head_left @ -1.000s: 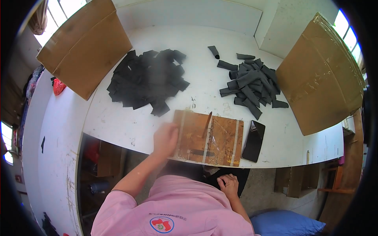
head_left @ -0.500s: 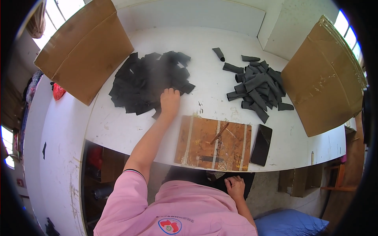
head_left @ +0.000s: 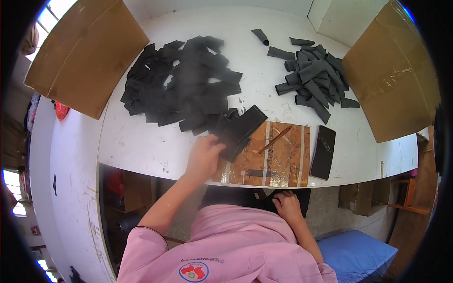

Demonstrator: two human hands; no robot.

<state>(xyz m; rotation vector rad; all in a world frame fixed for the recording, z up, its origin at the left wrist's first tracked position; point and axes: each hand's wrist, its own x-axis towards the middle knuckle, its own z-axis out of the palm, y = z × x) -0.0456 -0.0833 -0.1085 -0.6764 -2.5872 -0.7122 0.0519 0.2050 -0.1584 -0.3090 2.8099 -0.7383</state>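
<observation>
My left hand [head_left: 204, 153] is closed on a few overlapping black fabric pieces [head_left: 243, 127], which reach over the left end of a brown taped board [head_left: 292, 158]. A thin brown stick [head_left: 275, 139] lies slantwise on that board. Just beyond my left hand spreads a loose heap of flat black fabric pieces [head_left: 163, 101], partly blurred by a hazy smear. Below the table edge, my right hand [head_left: 286, 203] rests on my dark-clothed lap, its fingers loosely bent and apart, with nothing visible in them.
Dark grey rolled fabric tubes [head_left: 314, 70] lie piled on the right. Beside the board is a black phone [head_left: 323, 152]. Cardboard panels stand at the left [head_left: 85, 56] and right [head_left: 394, 75] of the white table [head_left: 137, 146]. A blue cushion [head_left: 356, 254] sits low at the right.
My left hand has drawn back from the heap toward the board, bringing black fabric pieces with it. My right hand stays on my lap. The whole view has shifted slightly.
</observation>
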